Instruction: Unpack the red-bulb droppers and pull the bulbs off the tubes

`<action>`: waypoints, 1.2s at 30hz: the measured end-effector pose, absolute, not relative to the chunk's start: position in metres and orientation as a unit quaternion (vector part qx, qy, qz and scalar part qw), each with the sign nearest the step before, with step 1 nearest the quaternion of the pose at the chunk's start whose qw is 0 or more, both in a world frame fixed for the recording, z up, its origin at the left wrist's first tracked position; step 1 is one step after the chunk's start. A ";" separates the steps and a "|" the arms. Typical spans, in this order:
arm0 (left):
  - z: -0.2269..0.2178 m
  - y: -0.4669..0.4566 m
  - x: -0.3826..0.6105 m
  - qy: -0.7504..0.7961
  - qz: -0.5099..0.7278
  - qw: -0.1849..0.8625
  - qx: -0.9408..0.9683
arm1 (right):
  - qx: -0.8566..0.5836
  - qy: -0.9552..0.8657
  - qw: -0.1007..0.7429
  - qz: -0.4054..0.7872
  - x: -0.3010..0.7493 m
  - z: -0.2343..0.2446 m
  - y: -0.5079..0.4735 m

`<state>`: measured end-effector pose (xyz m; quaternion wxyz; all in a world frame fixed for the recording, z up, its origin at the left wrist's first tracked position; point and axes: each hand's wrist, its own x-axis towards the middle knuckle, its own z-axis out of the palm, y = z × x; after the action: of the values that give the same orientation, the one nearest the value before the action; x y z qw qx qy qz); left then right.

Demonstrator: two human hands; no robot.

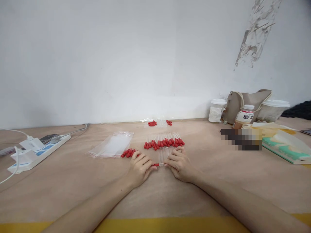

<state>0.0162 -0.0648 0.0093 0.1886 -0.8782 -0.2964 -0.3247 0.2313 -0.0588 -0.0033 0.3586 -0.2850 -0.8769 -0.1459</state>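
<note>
My left hand (141, 169) is closed, with a red rubber bulb (155, 164) pinched between thumb and fingers. Facing it, my right hand (179, 164) pinches a short visible length of clear tube (161, 165), whose end meets the bulb; how far it is inside, I cannot tell. Several bare clear tubes (164, 154) lie just beyond, between both hands. Behind them is a row of droppers (165, 142), clear tubes with red bulbs towards me. Loose red bulbs (127, 153) are piled at my left fingertips, which partly cover them.
Clear plastic bags (113, 144) lie left of the bulbs. More bagged red-and-clear pieces (157, 123) lie by the wall. A power strip (41, 153) with cables is at left. Cups, a bottle (245, 116), a beige bag (232, 106) and a green-white packet (286, 147) are at right.
</note>
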 end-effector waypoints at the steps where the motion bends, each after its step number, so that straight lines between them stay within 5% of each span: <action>1: 0.009 -0.065 0.016 -0.296 -0.319 0.191 -0.880 | -0.282 -0.878 0.357 -0.149 0.232 -0.003 -0.059; 14: 0.005 -0.068 0.002 -0.308 -0.304 0.160 -0.887 | -0.305 -0.868 0.368 -0.134 0.242 -0.004 -0.060; 23: 0.035 -0.049 -0.043 -0.520 -0.452 0.050 -0.723 | -0.513 -0.740 0.433 -0.048 0.258 0.001 -0.041; 36: 0.029 -0.015 -0.110 -0.664 -0.366 -0.062 -0.649 | -0.555 -0.743 0.336 -0.163 0.264 -0.004 -0.039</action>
<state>-0.1101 -0.0148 0.0290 -0.0618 -0.6492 -0.6641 -0.3657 0.2635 -0.0391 -0.0041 0.3362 -0.5548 -0.7435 -0.1627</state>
